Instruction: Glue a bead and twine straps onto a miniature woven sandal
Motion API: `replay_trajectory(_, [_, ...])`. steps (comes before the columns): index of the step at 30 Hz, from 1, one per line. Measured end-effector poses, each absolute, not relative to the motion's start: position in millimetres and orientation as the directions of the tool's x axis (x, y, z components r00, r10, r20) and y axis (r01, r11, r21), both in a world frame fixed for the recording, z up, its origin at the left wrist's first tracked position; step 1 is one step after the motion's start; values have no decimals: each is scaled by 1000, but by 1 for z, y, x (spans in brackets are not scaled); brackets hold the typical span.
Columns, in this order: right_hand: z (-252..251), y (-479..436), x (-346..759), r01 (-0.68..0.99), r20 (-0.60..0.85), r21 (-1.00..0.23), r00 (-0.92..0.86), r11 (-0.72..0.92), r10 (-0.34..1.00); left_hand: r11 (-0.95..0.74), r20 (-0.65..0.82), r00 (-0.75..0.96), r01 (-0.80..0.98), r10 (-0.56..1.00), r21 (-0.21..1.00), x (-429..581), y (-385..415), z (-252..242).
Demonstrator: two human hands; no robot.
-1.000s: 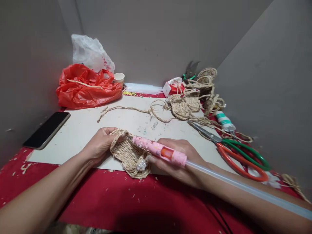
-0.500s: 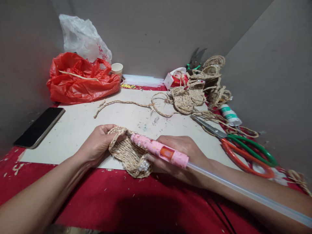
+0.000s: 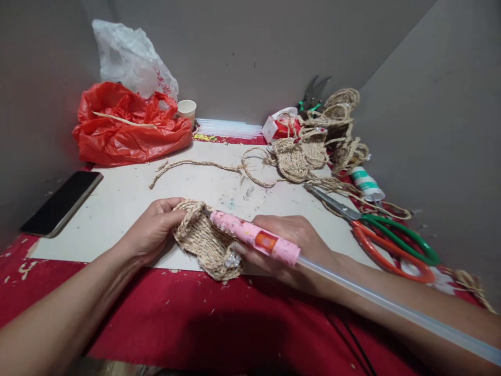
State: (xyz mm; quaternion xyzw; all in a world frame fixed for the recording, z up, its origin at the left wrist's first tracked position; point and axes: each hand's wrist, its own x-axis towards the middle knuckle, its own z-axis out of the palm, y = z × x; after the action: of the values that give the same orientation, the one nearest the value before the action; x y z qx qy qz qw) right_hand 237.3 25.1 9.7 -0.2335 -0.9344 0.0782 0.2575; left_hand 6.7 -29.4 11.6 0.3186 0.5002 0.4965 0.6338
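Observation:
My left hand (image 3: pixel 156 230) is closed on the upper left edge of a braided straw piece (image 3: pixel 207 235), its fingertips partly hidden behind the rim. Clear beads (image 3: pixel 233 260) sit at the piece's lower right corner. In my right hand (image 3: pixel 289 240) is a pink glue gun (image 3: pixel 250 235), with a long translucent glue stick (image 3: pixel 371 300) running out of its back over my forearm. The gun's nozzle touches or nearly touches the straw near the upper rim; the exact contact cannot be made out. My right fingertips reach the piece by the beads.
Scissors (image 3: pixel 352 214) with green and orange handles lie right, below a heap of braided straw pieces (image 3: pixel 301 156) and cord. A phone (image 3: pixel 62 203) lies left. Behind are a red plastic bag (image 3: pixel 129 138), a paper cup (image 3: pixel 187 110) and spare glue sticks (image 3: pixel 229 128). Grey walls (image 3: pixel 235 52) enclose the table.
Almost nothing differs. The straw's upper rim by my left fingers has shifted slightly, and the whole view has moved a little. Both hands keep their holds.

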Motion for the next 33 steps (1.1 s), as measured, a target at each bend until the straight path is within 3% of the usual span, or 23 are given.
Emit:
replay_trajectory(9, [12, 25, 239, 391, 417, -266, -777, 881, 471, 315, -331, 1, -304, 944, 899, 7, -28, 13])
replay_trajectory(21, [11, 25, 239, 421, 314, -369, -783, 829, 537, 332, -347, 4, -300, 938, 894, 10, -29, 11])
replay_trajectory(27, [14, 24, 240, 443, 314, -299, -791, 845, 525, 316, -337, -19, -302, 941, 899, 9, -29, 13])
replay_trajectory(33, [17, 25, 242, 422, 286, -347, -803, 838, 523, 315, -340, -28, -311, 940, 897, 7, -29, 15])
